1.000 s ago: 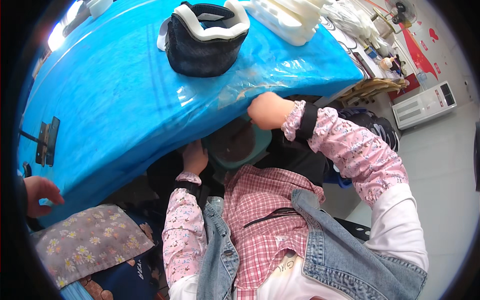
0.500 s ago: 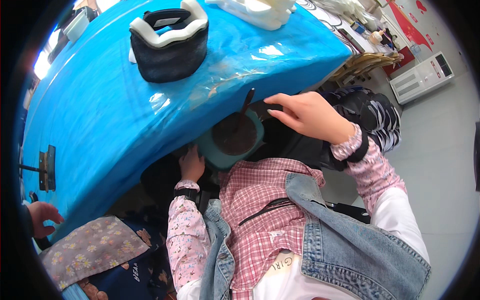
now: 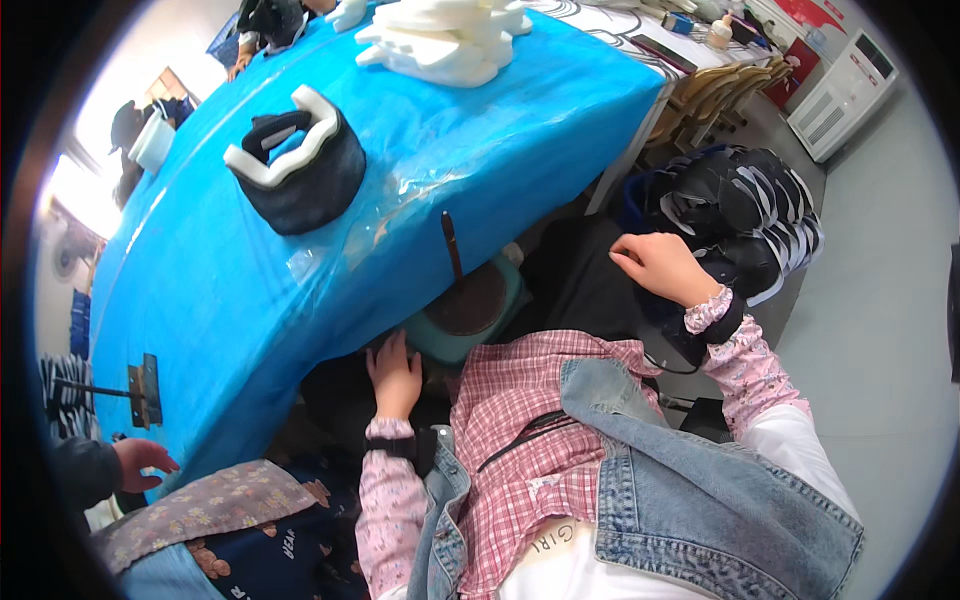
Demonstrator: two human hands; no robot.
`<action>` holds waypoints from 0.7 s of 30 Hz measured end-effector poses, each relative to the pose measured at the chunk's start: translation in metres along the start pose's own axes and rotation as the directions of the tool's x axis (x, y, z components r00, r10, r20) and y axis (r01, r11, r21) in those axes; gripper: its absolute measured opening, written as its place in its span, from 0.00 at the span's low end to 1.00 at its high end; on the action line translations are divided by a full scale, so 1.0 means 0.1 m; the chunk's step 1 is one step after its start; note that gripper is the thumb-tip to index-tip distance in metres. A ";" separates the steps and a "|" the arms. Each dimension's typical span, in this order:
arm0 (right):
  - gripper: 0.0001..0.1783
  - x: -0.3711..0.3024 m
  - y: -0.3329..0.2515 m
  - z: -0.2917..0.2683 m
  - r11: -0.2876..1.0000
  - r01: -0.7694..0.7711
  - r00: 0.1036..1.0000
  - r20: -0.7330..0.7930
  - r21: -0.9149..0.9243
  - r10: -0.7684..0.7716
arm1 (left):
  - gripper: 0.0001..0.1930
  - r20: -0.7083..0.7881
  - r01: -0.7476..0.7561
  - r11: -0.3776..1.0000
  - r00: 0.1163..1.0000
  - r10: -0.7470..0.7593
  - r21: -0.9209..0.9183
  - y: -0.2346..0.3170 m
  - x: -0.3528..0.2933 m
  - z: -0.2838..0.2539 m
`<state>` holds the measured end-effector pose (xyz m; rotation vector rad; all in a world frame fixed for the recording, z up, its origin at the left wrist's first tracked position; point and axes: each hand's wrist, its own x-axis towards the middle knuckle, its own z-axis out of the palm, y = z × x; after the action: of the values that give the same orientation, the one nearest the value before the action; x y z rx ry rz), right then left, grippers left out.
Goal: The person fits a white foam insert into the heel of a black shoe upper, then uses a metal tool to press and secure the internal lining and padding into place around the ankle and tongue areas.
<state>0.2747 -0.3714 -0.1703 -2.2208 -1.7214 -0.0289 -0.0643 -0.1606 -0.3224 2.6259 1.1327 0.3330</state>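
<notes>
My left hand (image 3: 395,378) rests with spread fingers at the left side of a teal tub (image 3: 446,346) below the table edge. A brush-like stick with a dark handle (image 3: 451,240) stands up from the tub's dark brown inside; its lower end is hidden. My right hand (image 3: 666,268) is over dark material (image 3: 580,275) to the tub's right, its fingers bent together. Whatever they hold, if anything, cannot be made out. On the table, a black padded ring-shaped piece with white foam lining (image 3: 313,180) sits beyond the tub.
A blue-covered table (image 3: 470,150) carries a stack of white foam pieces (image 3: 440,45). Black-and-white padded pieces (image 3: 745,215) are piled at the right. Another person's hand (image 3: 145,462) is at the left, near a metal bracket (image 3: 145,390). A white air conditioner (image 3: 843,95) stands far right.
My right hand has moved right and down, away from the stick, and its fingers have closed together. My left hand stays by the tub. The view has shifted.
</notes>
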 end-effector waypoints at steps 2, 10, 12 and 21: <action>0.09 -0.20 0.33 0.17 0.992 -0.112 0.992 0.050 -0.063 0.115 | 0.19 -0.121 -0.064 0.998 0.991 0.063 -0.002 0.21 -0.05 -0.35; 0.17 -0.61 1.05 1.31 0.932 -0.333 0.832 0.509 0.143 0.219 | 0.15 -0.252 0.131 0.938 0.943 -0.218 -0.320 -0.46 -0.56 -0.58; 0.16 -0.73 1.17 1.73 0.885 -0.410 0.830 0.492 0.221 0.261 | 0.15 0.006 0.299 0.869 0.946 -0.323 -0.393 -0.81 -0.92 -0.32; 0.12 -1.16 1.89 2.75 0.915 -0.072 0.792 0.581 0.396 -0.189 | 0.23 0.543 0.589 0.749 0.753 -0.371 -0.305 -0.81 -1.65 0.47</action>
<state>0.3719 -0.4466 -0.5011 -1.9647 -1.8689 1.0495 -0.2149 -0.2352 -0.4108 1.7580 1.3234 -0.1169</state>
